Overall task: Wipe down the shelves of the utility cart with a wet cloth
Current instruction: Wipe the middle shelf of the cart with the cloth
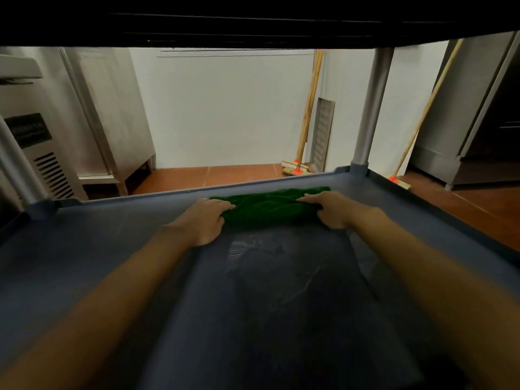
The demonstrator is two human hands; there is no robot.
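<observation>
While both bare forearms stretch across the dark blue-grey plastic shelf [107,249] of the utility cart, the bunched dark green cloth [270,208] lies on that shelf close to its far rim, drawn out sideways into a long roll. At the cloth's left end the left hand [204,220] grips it, fingers curled over the top of the fabric and thumb on the nearer side. At the cloth's right end the right hand [333,209] grips it likewise, knuckles up, fingers wrapped over the fold. The two hands are apart, with the middle of the cloth bare between them.

On the near side of the cloth the shelf surface shows a darker patch [281,277] marked with pale streaks and smears. Above the cloth hangs the black underside of the upper shelf [253,21], in deep shadow.

Beyond the cloth and to its right, a grey round post [371,108] rises from the shelf's far corner. Well to the cloth's left a second grey post [17,167] stands at the other corner, blurred.

Behind the cloth, past the rim, are terracotta floor tiles [219,175] and a plain white wall [225,108]. Behind and right of the cloth a wooden-handled broom [308,108] leans on the wall beside a pale vent grille [323,133], and farther right a second wooden-handled broom [424,116] leans too. Behind and left of the cloth stands a stainless steel cabinet [112,108].
</observation>
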